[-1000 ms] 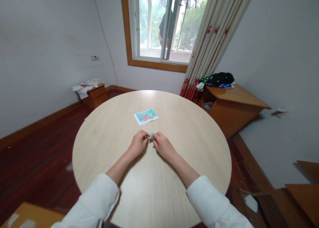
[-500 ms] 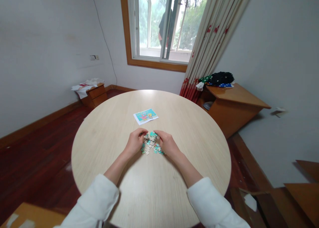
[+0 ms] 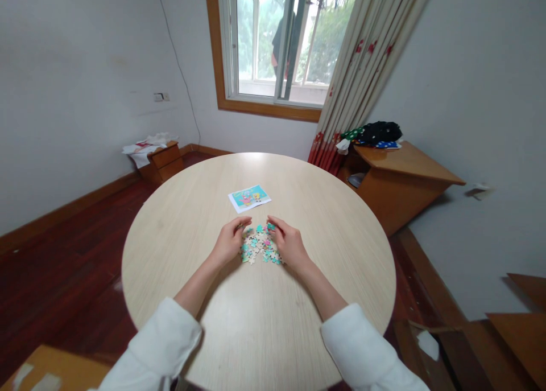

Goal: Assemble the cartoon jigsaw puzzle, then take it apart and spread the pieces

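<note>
A heap of jigsaw puzzle pieces (image 3: 257,244), teal, pink and bare grey-beige, lies in the middle of the round table (image 3: 264,322). My left hand (image 3: 230,240) rests along the heap's left side, its fingers curved and apart with nothing held in them. On the right side, my right hand (image 3: 290,242) mirrors it, fingers loosely bent and open against the pieces. Parts of the heap are hidden behind both hands. Beyond them lies a picture card (image 3: 249,198) with cartoon figures on a teal ground.
A wooden cabinet (image 3: 409,175) with clothes (image 3: 379,134) on it stands to the right, by a long curtain (image 3: 358,78). At the back left is a small drawer unit (image 3: 165,162) with papers or cloths on top. A person (image 3: 279,46) is partly visible beyond the window.
Both hands have loosened and drawn slightly apart at the fingertips. The heap lies flatter, with a pink piece now showing near its middle.
</note>
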Action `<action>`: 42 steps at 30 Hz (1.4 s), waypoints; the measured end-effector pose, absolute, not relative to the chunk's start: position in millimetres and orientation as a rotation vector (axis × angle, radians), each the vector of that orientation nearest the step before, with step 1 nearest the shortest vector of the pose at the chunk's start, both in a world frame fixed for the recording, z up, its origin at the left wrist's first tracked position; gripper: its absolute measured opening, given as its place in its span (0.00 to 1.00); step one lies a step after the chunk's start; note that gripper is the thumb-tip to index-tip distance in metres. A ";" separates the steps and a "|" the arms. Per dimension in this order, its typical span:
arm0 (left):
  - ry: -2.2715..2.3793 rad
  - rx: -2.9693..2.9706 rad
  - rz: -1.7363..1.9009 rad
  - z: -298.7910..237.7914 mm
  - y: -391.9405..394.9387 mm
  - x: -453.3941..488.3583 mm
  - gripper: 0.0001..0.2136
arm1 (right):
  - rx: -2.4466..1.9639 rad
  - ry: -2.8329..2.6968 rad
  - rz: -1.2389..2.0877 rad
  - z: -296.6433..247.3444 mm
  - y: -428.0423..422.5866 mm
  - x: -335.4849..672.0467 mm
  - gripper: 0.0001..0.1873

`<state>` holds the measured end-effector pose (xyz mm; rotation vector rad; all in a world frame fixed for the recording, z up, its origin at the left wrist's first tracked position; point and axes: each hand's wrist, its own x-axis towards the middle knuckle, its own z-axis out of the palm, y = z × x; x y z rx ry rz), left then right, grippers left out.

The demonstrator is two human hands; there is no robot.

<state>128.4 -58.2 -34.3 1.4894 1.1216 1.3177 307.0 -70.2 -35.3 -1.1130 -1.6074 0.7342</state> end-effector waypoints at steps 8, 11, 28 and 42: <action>0.975 1.073 1.291 -37.4 -60.5 123.1 0.19 | -1.030 -1.241 1.115 -50.7 -63.6 306.9 0.21; 0.982 0.971 1.260 -32.3 -63.4 123.7 0.20 | -1.032 -1.198 1.163 -51.5 -63.0 307.4 0.22; 1.097 1.103 1.067 -27.5 -68.2 123.2 0.21 | -1.078 -1.194 1.135 -44.6 -68.7 308.7 0.30; 1.094 1.136 1.092 -27.5 -68.6 124.1 0.21 | -1.061 -1.170 1.143 -45.1 -68.5 308.3 0.27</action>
